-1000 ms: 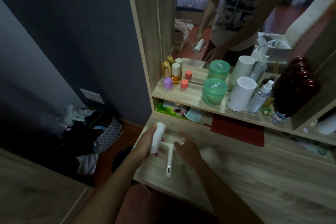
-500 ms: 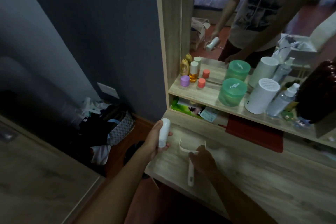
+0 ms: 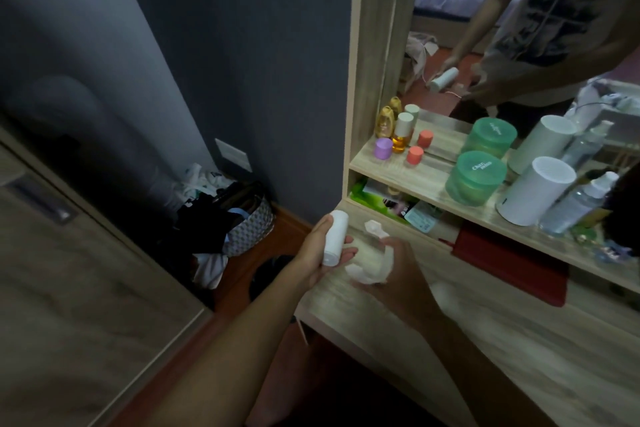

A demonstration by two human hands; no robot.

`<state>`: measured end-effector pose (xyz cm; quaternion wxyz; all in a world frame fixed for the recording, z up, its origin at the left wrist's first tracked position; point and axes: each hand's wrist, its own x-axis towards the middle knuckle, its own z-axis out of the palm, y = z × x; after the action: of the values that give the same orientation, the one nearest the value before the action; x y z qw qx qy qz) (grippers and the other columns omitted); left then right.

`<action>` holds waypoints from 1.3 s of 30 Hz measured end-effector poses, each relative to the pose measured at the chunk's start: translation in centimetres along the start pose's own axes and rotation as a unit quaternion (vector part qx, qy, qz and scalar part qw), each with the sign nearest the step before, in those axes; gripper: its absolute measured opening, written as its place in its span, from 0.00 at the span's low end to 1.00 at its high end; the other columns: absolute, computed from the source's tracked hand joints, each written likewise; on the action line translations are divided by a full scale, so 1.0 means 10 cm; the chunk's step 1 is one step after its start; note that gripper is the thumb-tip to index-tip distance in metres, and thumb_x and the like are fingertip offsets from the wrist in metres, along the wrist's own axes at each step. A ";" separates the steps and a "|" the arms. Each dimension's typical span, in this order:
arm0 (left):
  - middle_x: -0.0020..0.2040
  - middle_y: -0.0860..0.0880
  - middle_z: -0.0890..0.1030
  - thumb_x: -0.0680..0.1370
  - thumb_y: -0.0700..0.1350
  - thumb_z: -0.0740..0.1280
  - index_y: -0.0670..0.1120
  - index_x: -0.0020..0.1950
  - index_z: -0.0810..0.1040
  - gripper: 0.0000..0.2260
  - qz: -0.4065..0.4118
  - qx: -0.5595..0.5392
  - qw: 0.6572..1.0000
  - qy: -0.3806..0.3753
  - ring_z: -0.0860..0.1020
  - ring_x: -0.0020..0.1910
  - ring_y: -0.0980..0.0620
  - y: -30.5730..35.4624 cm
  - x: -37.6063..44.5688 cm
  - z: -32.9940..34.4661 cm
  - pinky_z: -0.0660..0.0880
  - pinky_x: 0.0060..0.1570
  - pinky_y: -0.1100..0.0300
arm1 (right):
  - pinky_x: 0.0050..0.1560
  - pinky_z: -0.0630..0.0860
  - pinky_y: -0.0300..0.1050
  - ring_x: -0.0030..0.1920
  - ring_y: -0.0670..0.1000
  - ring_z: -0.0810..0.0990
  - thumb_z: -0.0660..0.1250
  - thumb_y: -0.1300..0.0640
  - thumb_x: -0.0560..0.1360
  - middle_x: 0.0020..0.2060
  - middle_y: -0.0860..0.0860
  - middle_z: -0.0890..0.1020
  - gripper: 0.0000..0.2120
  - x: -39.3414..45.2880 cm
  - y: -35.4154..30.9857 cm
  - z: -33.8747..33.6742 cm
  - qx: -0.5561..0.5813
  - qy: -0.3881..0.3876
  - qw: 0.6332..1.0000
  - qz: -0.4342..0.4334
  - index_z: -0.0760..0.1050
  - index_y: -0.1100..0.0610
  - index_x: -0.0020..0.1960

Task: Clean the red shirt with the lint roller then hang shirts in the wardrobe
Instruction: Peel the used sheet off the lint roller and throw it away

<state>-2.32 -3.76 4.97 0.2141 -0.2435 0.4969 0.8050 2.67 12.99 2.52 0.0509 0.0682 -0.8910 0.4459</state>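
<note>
My left hand (image 3: pixel 313 255) grips a white cylinder, the lint roller's roll (image 3: pixel 335 235), upright over the desk's left corner. Just to its right, my right hand (image 3: pixel 398 276) is closed around the white lint roller handle (image 3: pixel 371 269), whose bent frame end (image 3: pixel 373 228) sticks up close to the roll. The handle is blurred, and I cannot tell whether it touches the roll. No red shirt is clearly in view. A flat dark red item (image 3: pixel 509 262) lies under the shelf.
The wooden desk (image 3: pixel 502 350) stretches to the right. A shelf (image 3: pixel 408 173) under a mirror (image 3: pixel 485 45) carries small bottles, a green tub (image 3: pixel 476 177) and a white cylinder (image 3: pixel 535 194). A basket of clothes (image 3: pixel 244 224) stands on the floor. A wooden door panel (image 3: pixel 69 288) is at left.
My right hand has picked the handle up off the desk and brought it next to the roll in my left hand. My view has turned left.
</note>
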 end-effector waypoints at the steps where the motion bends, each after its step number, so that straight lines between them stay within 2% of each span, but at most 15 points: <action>1: 0.50 0.38 0.79 0.81 0.54 0.59 0.44 0.73 0.65 0.23 -0.006 -0.010 1.000 -0.007 0.82 0.41 0.43 -0.01 -0.01 0.00 0.82 0.35 0.56 | 0.51 0.69 0.30 0.56 0.39 0.69 0.76 0.34 0.58 0.57 0.43 0.68 0.45 0.01 -0.10 -0.04 -0.020 -0.005 0.999 -0.028 0.65 0.53 0.66; 3: 0.52 0.38 0.80 0.80 0.55 0.61 0.42 0.71 0.68 0.24 -0.018 -0.022 0.999 -0.022 0.82 0.41 0.45 -0.03 -0.04 0.04 0.81 0.35 0.57 | 0.49 0.67 0.27 0.57 0.37 0.66 0.74 0.30 0.55 0.60 0.42 0.65 0.52 0.05 -0.18 -0.04 -0.053 -0.012 0.997 -0.057 0.61 0.55 0.69; 5: 0.49 0.40 0.80 0.79 0.56 0.62 0.41 0.69 0.71 0.24 -0.019 -0.028 0.999 -0.033 0.82 0.35 0.49 -0.06 -0.06 0.09 0.80 0.33 0.59 | 0.50 0.71 0.31 0.59 0.39 0.67 0.73 0.27 0.54 0.63 0.44 0.66 0.55 0.08 -0.21 0.00 -0.070 -0.015 0.996 -0.049 0.59 0.56 0.71; 7: 0.46 0.42 0.80 0.79 0.57 0.62 0.40 0.68 0.71 0.26 -0.018 -0.037 0.998 -0.041 0.79 0.31 0.51 -0.06 -0.08 0.14 0.79 0.32 0.61 | 0.50 0.75 0.36 0.61 0.41 0.69 0.71 0.26 0.55 0.65 0.47 0.67 0.56 0.09 -0.24 0.01 -0.086 -0.004 0.995 -0.048 0.58 0.56 0.72; 12: 0.42 0.43 0.80 0.78 0.59 0.61 0.36 0.69 0.70 0.30 -0.021 -0.025 0.998 -0.062 0.78 0.29 0.51 -0.05 -0.08 0.12 0.77 0.29 0.62 | 0.47 0.76 0.38 0.58 0.41 0.69 0.69 0.25 0.56 0.64 0.47 0.67 0.55 0.12 -0.30 -0.02 -0.123 0.014 0.990 -0.064 0.58 0.55 0.72; 16: 0.41 0.42 0.80 0.78 0.58 0.61 0.39 0.70 0.69 0.28 0.001 -0.030 0.998 -0.056 0.77 0.28 0.50 -0.07 -0.08 0.14 0.74 0.26 0.62 | 0.53 0.78 0.42 0.62 0.47 0.72 0.72 0.27 0.55 0.66 0.50 0.68 0.56 0.13 -0.31 0.00 -0.142 0.030 0.987 -0.061 0.59 0.56 0.72; 22: 0.43 0.43 0.81 0.79 0.57 0.60 0.44 0.70 0.70 0.24 0.029 -0.009 0.998 -0.046 0.77 0.26 0.51 -0.06 -0.12 0.16 0.72 0.22 0.64 | 0.53 0.78 0.44 0.59 0.48 0.74 0.73 0.28 0.54 0.64 0.49 0.70 0.56 0.16 -0.33 0.02 -0.171 0.019 0.985 -0.026 0.57 0.54 0.72; 25: 0.44 0.42 0.80 0.81 0.54 0.58 0.50 0.68 0.70 0.17 0.056 -0.007 0.997 -0.045 0.77 0.26 0.51 0.01 -0.17 0.20 0.73 0.24 0.63 | 0.54 0.78 0.46 0.59 0.49 0.74 0.74 0.29 0.53 0.62 0.50 0.71 0.56 0.20 -0.37 0.02 -0.167 0.031 0.985 -0.026 0.58 0.54 0.72; 28: 0.42 0.42 0.81 0.80 0.55 0.59 0.50 0.67 0.71 0.18 0.055 -0.007 0.998 -0.042 0.76 0.26 0.50 0.07 -0.19 0.18 0.71 0.24 0.63 | 0.56 0.75 0.46 0.60 0.49 0.72 0.75 0.32 0.55 0.64 0.50 0.69 0.56 0.27 -0.47 -0.04 -0.157 -0.002 0.987 -0.036 0.55 0.54 0.73; 30: 0.40 0.43 0.81 0.79 0.56 0.61 0.45 0.65 0.73 0.20 0.041 -0.034 0.998 -0.029 0.75 0.26 0.50 0.05 -0.20 0.14 0.71 0.22 0.64 | 0.59 0.72 0.45 0.62 0.46 0.70 0.75 0.32 0.57 0.65 0.47 0.67 0.53 0.38 -0.51 -0.12 -0.088 -0.092 0.992 -0.016 0.57 0.52 0.73; 32: 0.39 0.44 0.80 0.79 0.55 0.60 0.42 0.66 0.73 0.22 0.043 -0.056 0.997 -0.016 0.75 0.27 0.51 -0.02 -0.19 0.10 0.70 0.23 0.63 | 0.63 0.71 0.46 0.63 0.45 0.72 0.71 0.36 0.66 0.63 0.46 0.71 0.39 0.49 -0.52 -0.18 0.011 -0.157 0.988 0.002 0.66 0.53 0.70; 34: 0.42 0.43 0.80 0.79 0.54 0.61 0.41 0.66 0.73 0.22 0.053 -0.072 0.996 0.001 0.76 0.29 0.51 -0.06 -0.20 0.09 0.71 0.23 0.63 | 0.63 0.71 0.47 0.59 0.47 0.74 0.62 0.46 0.77 0.59 0.49 0.77 0.20 0.57 -0.51 -0.15 0.021 -0.132 0.991 -0.031 0.73 0.55 0.65; 35: 0.43 0.42 0.80 0.79 0.54 0.61 0.42 0.66 0.73 0.21 0.058 -0.075 0.995 0.010 0.77 0.29 0.51 -0.05 -0.20 0.09 0.71 0.23 0.63 | 0.61 0.70 0.44 0.57 0.47 0.75 0.58 0.51 0.80 0.56 0.49 0.79 0.15 0.58 -0.51 -0.12 0.009 -0.101 0.993 -0.054 0.74 0.56 0.63; 37: 0.42 0.42 0.80 0.80 0.54 0.60 0.43 0.65 0.72 0.19 0.061 -0.068 0.996 0.020 0.78 0.28 0.52 -0.01 -0.21 0.09 0.71 0.23 0.64 | 0.57 0.65 0.31 0.55 0.47 0.74 0.54 0.60 0.81 0.54 0.52 0.80 0.14 0.59 -0.50 -0.06 -0.020 -0.063 0.995 -0.077 0.76 0.59 0.61; 39: 0.40 0.43 0.80 0.80 0.54 0.59 0.44 0.66 0.72 0.19 0.062 -0.061 0.996 0.033 0.78 0.26 0.52 0.02 -0.22 0.07 0.71 0.22 0.65 | 0.54 0.61 0.27 0.56 0.51 0.76 0.53 0.62 0.81 0.56 0.56 0.80 0.16 0.62 -0.47 0.01 -0.055 -0.064 0.994 -0.075 0.76 0.61 0.62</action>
<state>-0.76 -3.45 6.70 0.1322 -0.2512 0.4680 0.8369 -2.63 9.65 7.11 0.0302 0.1601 -0.9079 0.3862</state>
